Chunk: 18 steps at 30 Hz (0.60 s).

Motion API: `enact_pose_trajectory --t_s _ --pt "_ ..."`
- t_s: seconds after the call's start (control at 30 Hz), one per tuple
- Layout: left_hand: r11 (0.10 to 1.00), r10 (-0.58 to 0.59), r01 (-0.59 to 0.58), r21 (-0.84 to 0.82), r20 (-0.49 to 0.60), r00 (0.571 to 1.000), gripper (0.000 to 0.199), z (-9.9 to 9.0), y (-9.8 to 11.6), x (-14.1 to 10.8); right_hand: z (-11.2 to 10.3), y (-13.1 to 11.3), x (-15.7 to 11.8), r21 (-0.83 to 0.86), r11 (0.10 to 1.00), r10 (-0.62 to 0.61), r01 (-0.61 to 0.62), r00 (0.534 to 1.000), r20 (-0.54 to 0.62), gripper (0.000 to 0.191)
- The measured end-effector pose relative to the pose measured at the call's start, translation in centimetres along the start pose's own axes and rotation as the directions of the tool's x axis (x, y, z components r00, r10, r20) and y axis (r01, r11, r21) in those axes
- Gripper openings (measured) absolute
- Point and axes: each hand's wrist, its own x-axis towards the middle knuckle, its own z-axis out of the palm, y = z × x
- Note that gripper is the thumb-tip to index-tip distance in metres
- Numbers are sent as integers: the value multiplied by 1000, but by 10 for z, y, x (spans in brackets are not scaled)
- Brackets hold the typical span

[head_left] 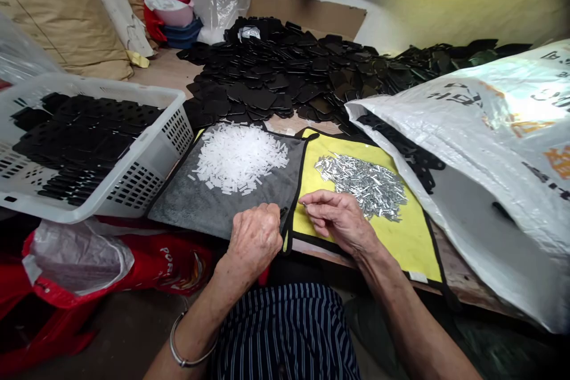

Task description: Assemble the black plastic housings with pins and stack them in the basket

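My left hand (256, 238) rests curled on the edge of a grey cloth (191, 214), with a small black piece (283, 212) showing at its fingertips. My right hand (338, 219) hovers over a yellow black-edged mat (401, 249), thumb and forefinger pinched on a tiny silvery sliver (304, 204). Just beyond those fingers lies a heap of small silver metal pieces (363, 185). A heap of small white plastic pieces (238, 157) sits on the grey cloth, above my left hand.
A white perforated plastic basket (171, 124) holding black plates stands at the left. A large spread of black plates (267, 77) covers the table beyond the mats. A white woven sack (472, 107) lies at the right, and a red bag (178, 264) lies at the lower left.
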Motion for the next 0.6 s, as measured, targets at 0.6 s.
enact_pose_trajectory --t_s 0.6 --pt "995 -34 37 -95 35 999 16 1 -6 1 14 -6 14 -551 833 -63 43 998 -17 13"
